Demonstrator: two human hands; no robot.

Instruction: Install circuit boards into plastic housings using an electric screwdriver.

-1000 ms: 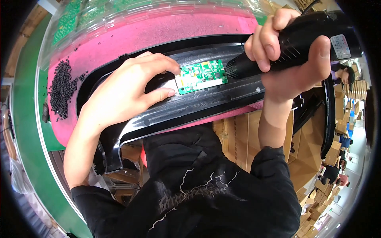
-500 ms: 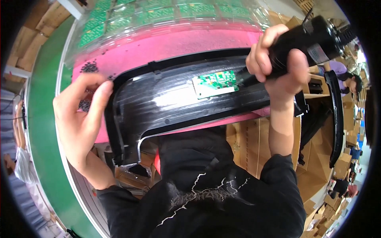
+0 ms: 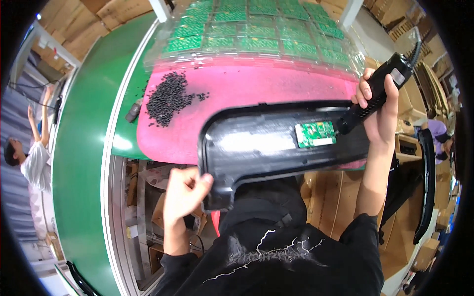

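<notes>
**Black panel held at 2 points over the pink mat**

Black and glossy, 1 long plastic panel [image 3: 266, 148] lies across the near edge of the pink mat [image 3: 256, 86], its left end turning down in a short leg. The left hand [image 3: 185, 190] sits at that lower left corner, fingers curled loosely around the panel's edge, thumb up against the rim; it grips the corner and nothing else. The right hand [image 3: 380, 116] is at the panel's far right end, closed fully around 1 black electric screwdriver [image 3: 377, 91], whose tip angles down and left to meet the right edge of 1 small green circuit board [image 3: 316, 134] seated in the panel. So the panel spans the gap between the 2 hands, board nearer the right one.

Behind it, 1 heap of small black screws [image 3: 168, 98] lies on the mat's left part, well apart from both hands. Beyond the mat, clear plastic trays [image 3: 256, 29] hold many more green boards in rows, too many to count surely. 1 person [image 3: 34, 158] stands at far left beside the green conveyor [image 3: 84, 163].
</notes>
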